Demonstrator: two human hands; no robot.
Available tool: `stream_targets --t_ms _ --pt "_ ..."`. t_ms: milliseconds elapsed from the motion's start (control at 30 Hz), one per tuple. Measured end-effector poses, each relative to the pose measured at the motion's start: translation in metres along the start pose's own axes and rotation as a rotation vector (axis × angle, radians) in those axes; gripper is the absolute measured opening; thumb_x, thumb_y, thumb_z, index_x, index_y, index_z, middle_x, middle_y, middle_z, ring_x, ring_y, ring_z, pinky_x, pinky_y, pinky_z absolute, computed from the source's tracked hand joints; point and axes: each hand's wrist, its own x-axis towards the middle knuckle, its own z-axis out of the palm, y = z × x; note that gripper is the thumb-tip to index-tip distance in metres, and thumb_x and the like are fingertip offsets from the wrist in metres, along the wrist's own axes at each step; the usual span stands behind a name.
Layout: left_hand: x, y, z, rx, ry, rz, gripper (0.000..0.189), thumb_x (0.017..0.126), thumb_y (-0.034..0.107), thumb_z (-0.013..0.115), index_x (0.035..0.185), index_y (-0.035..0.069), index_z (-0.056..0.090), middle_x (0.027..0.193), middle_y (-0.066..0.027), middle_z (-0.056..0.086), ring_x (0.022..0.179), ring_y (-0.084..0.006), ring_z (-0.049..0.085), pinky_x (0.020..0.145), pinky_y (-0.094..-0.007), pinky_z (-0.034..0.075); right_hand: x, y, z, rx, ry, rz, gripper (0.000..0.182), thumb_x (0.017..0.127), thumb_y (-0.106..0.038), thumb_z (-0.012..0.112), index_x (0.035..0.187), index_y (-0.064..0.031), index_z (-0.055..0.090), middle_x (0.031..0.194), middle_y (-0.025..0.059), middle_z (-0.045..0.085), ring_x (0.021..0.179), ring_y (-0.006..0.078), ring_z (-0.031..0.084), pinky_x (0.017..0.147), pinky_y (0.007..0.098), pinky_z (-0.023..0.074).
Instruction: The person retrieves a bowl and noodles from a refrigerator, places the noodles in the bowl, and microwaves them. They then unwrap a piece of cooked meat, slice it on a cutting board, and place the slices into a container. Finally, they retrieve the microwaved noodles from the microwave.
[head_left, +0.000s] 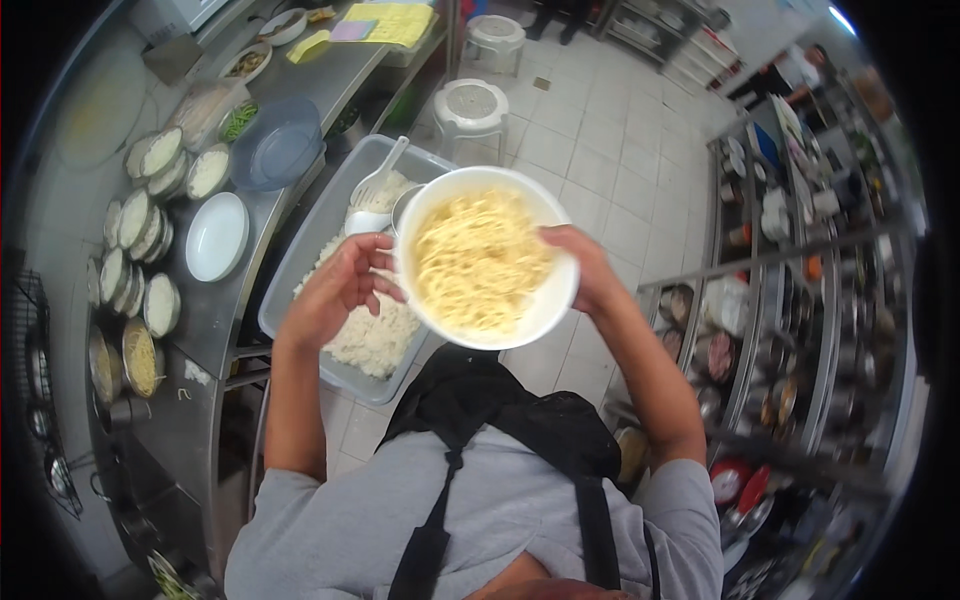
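Note:
A white bowl of yellow noodles is held up before my chest, tilted so its contents show. My right hand grips its right rim, the thumb over the edge and the other fingers hidden beneath. At the left rim, my left hand has its fingers apart; whether the fingertips touch the bowl cannot be told. Below and behind it sits a grey plastic tub of cooked white rice. A white slotted serving spoon and a metal utensil partly hidden by the bowl rest in the tub.
Along the steel counter stand stacked bowls of rice, a bowl of noodles, an empty white bowl and a clear plastic basin. White stools stand ahead. Metal shelving lines the right; another person is far off.

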Motion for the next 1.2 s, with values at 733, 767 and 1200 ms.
stream_targets --t_ms 733,767,1200 --pt "0.445 0.041 -0.085 1.020 0.712 -0.200 0.076 0.089 0.032 0.075 0.155 0.011 0.044 0.165 -0.0304 0.025 0.139 -0.0366 0.049 0.105 -0.0403 0.049 0.210 -0.328 -0.429 0.142 0.352 -0.218 0.059 0.100 -0.030 0.052 0.146 0.0069 0.046 0.140 0.0215 0.061 0.123 0.0354 0.064 0.105 0.0468 0.0528" --pt "0.451 0.045 -0.087 1.025 0.759 -0.249 0.076 0.089 0.032 0.075 0.155 0.011 0.044 0.165 -0.0301 0.026 0.140 -0.0368 0.049 0.105 -0.0404 0.049 0.229 -0.344 -0.434 0.149 0.308 -0.208 0.061 0.101 -0.031 0.051 0.148 0.0064 0.045 0.141 0.0208 0.061 0.124 0.0344 0.064 0.105 0.0465 0.0530" --pt "0.563 0.229 -0.286 0.783 1.150 0.167 0.055 0.093 0.028 0.075 0.138 0.000 0.058 0.133 -0.0154 0.064 0.094 -0.0163 0.070 0.080 -0.0302 0.056 0.509 -0.459 -0.335 0.121 0.075 -0.182 0.061 0.100 -0.032 0.051 0.148 0.0049 0.045 0.142 0.0195 0.060 0.126 0.0328 0.063 0.107 0.0457 0.0513"
